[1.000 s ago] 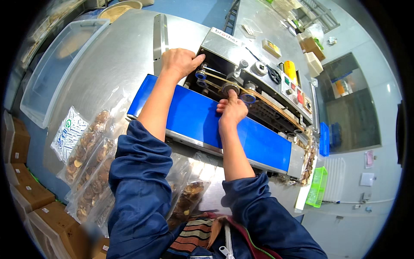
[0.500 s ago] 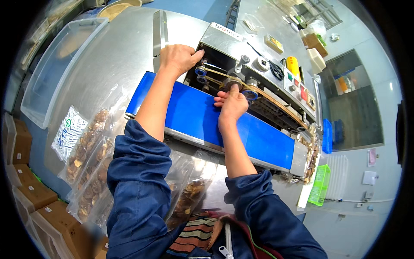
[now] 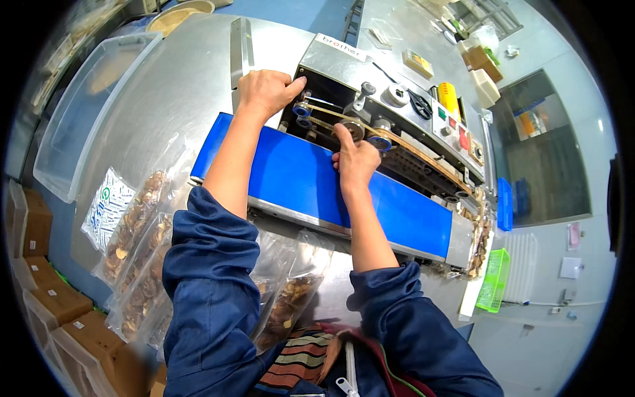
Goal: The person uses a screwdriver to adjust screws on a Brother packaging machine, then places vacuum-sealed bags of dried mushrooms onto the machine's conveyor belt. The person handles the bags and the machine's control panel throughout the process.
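A band sealing machine [image 3: 410, 126] with a metal housing, wheels and a brown belt stands on the steel table, a blue conveyor belt [image 3: 291, 169] along its front. My left hand [image 3: 264, 92] is closed around the left end of the housing, its thumb on the front edge and the other fingertips hidden. My right hand [image 3: 357, 159] is over the conveyor, with one digit stretched up to a dark round wheel [image 3: 352, 130] and the other fingers loosely bent. It holds nothing. Clear bags of dried brown slices [image 3: 142, 264] lie left of my arms, and another bag [image 3: 288, 301] lies between them.
A clear plastic tub [image 3: 92, 106] stands at the left, above cardboard boxes [image 3: 56, 291]. Black scissors [image 3: 421, 106] and a yellow roll [image 3: 448, 99] lie on the machine's top. A green basket [image 3: 493, 281] and a blue basket [image 3: 505, 204] are at the right.
My right hand has drawn back slightly from the wheel, and its raised digit now points up and left at the wheel's edge. My left hand keeps its hold.
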